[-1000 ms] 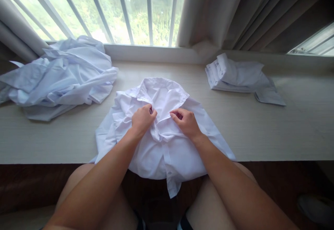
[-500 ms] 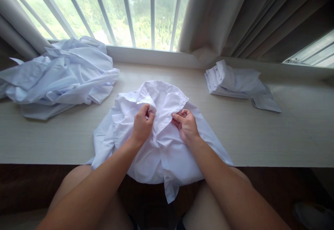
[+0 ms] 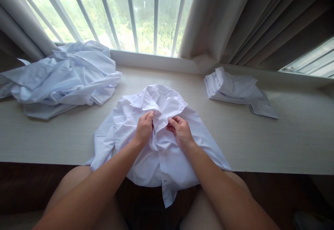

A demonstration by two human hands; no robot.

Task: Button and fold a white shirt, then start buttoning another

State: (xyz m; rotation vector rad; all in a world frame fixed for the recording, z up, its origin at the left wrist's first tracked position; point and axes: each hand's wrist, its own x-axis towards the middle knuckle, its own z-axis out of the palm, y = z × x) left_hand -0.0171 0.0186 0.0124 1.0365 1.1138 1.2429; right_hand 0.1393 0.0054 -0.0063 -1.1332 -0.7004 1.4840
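Left hand [image 3: 145,127] and right hand [image 3: 180,130] pinch the shirt [image 3: 177,167] below its 12-o'clock collar [image 3: 177,105], seemingly closing it; the next move likely needs alignment.

Thin, matt cloth shirt [image 3: 168,155]

White shirt [image 3: 180,167] partly hid. behind my L hand [image 3: 144,127], R hand [image 3: 180,131] + forearms [image 3: 104,181], some L fingers out of sight, crumpled white pile [image 3: 68,78] cut at L edge, window [image 3: 142,21] cropped up top, obj. [image 3: 308,220] btm R too dark/blurred to ID.
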